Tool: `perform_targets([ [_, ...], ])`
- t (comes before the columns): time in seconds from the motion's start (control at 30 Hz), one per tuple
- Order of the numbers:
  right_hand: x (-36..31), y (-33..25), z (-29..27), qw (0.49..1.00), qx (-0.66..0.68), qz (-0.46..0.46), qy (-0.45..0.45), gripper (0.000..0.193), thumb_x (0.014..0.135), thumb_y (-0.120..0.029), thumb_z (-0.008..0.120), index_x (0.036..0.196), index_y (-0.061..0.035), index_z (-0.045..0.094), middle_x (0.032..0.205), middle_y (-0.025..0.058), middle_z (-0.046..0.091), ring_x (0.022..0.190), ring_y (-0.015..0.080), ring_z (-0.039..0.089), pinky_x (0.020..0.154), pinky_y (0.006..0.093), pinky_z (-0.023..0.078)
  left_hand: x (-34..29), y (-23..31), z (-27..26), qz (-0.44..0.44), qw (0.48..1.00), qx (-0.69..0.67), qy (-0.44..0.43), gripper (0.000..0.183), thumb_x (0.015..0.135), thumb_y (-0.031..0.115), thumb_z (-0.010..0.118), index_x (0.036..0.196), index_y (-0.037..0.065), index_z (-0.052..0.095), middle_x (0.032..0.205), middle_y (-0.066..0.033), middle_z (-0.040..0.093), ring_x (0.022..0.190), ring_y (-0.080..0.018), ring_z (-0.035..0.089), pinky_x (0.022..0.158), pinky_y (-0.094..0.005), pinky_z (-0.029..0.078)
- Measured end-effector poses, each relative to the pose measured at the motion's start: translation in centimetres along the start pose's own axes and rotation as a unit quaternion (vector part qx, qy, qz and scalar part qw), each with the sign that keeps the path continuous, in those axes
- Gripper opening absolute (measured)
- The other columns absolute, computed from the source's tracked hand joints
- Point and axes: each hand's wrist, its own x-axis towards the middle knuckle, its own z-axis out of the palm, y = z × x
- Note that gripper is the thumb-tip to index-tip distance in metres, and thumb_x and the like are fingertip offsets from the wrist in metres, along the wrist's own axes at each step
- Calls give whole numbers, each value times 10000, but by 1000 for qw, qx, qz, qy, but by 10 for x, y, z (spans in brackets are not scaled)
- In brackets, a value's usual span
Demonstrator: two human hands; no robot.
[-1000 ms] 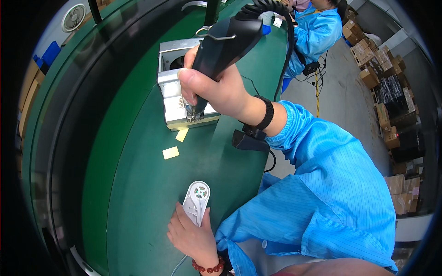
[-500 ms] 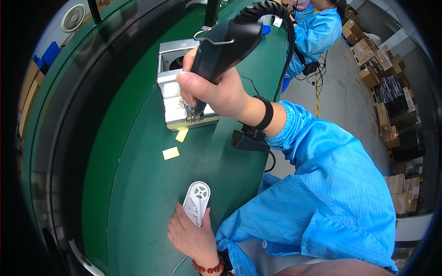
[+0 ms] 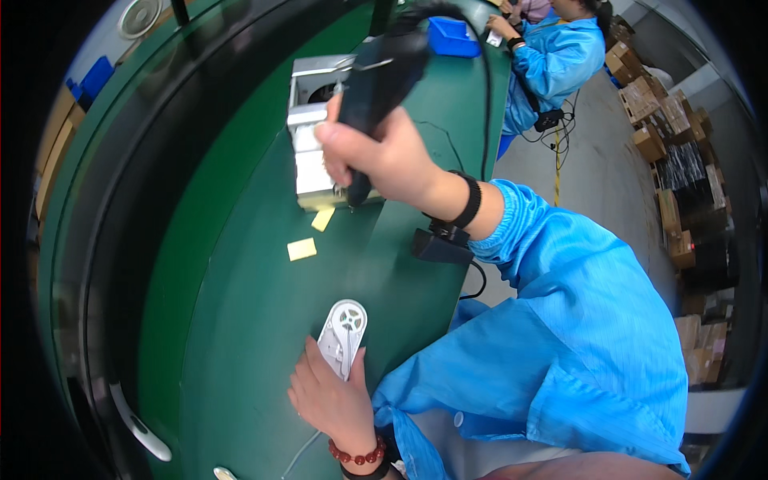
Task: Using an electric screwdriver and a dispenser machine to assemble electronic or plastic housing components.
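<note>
My right hand (image 3: 392,156) is closed around a black electric screwdriver (image 3: 376,88), smeared by motion, with a coiled cord at its top. The driver points down, its tip just past the near edge of a metal screw feeder box (image 3: 314,172). Nearer to me, my left hand (image 3: 330,398) grips a white oblong plastic housing (image 3: 350,318) by its sides, thumb on the right and fingers on the left. The housing lies on the green table with its inside facing up; a round spoked opening shows at its far end.
Two pale yellow paper slips (image 3: 302,250) lie between feeder and housing. A blue bin (image 3: 454,37) stands at the far end. White curved parts (image 3: 142,428) lie on the left. A person in blue (image 3: 560,60) works at the far right; cartons (image 3: 668,152) line the floor.
The screwdriver in my right hand has come away from the feeder's front, and its tip is now past the near edge. My left hand keeps its hold on the housing.
</note>
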Motion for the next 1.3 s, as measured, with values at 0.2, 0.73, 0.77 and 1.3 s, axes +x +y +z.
perform_targets([
  [0.2,-41,-6,21,988,135,-11,-76,153,1000,-221,521,1022,-79,468,600,72,497,487,164,474,489,329,416,5,-1,11,13,996,-63,57,726,690,350,843,1277,18,572,1051,-133,603,929,-337,585,770,-434,471],
  [0.73,-98,16,84,968,152,25,-198,351,876,-152,728,1039,-26,443,730,63,597,627,113,576,556,248,469,0,-20,11,16,995,-74,68,567,727,451,799,1123,74,645,883,-54,610,790,-263,632,654,-388,479],
  [0.77,-98,16,84,968,152,25,-199,351,876,-152,728,1039,-26,443,730,63,597,627,113,576,556,248,469,0,-21,11,18,995,-75,63,570,725,450,799,1123,73,644,881,-54,608,790,-262,632,652,-388,478],
  [1.3,-99,19,85,951,87,-98,-281,361,799,-95,790,971,4,488,733,58,585,629,115,555,560,265,461,-4,-25,10,11,994,-101,28,582,709,404,799,1152,60,644,903,-60,615,819,-263,643,672,-392,491],
])
